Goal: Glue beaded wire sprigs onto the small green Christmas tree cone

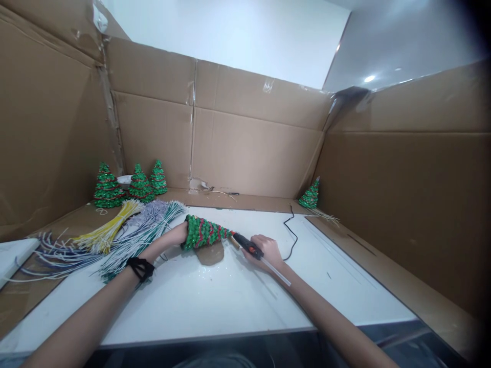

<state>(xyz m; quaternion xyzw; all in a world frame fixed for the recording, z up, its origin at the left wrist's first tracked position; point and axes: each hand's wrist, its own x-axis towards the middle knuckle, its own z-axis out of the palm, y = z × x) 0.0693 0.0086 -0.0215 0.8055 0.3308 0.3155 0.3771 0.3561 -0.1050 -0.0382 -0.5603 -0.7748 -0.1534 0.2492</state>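
A small green Christmas tree (205, 232) with red garland lies sideways in the air above the table, its tip pointing right. My left hand (180, 234) holds it at the base; the fingers are hidden behind or inside the tree. Wrapped around a black and orange hot glue gun (249, 246) is my right hand (266, 249). The gun's nozzle is at the tip of the tree, and a clear glue stick (279, 273) sticks out of its back. Below the tree, a brown flat piece (210, 253) rests on the white table (192, 312).
Three finished-looking trees (107, 186) stand at the back left, another tree (310, 194) at the back right. Bundles of yellow (109, 227), purple and green-tipped white stems lie left. A black cord (293, 235) runs behind my right hand. Cardboard walls (253, 148) enclose the table.
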